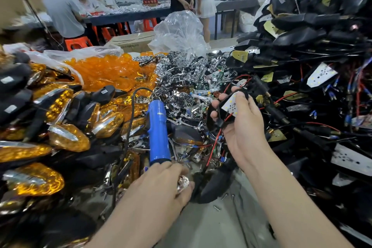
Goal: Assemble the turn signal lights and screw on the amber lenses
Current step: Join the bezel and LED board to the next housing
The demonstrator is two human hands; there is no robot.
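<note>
The amber lenses point(104, 70) lay heaped far left on the surface, nearer the left grip point(161, 183). The right grip point(243, 127) held a black housing point(210, 117), LED board point(231, 104) facing up. Below-left of it, the left grip curled round a small chrome reflector point(183, 184).

Blue screwdriver point(158, 133), amber lenses point(104, 70), black housings point(302, 34).

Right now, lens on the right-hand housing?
Off: white LED board shows bare in the black housing the right hand holds.
</note>
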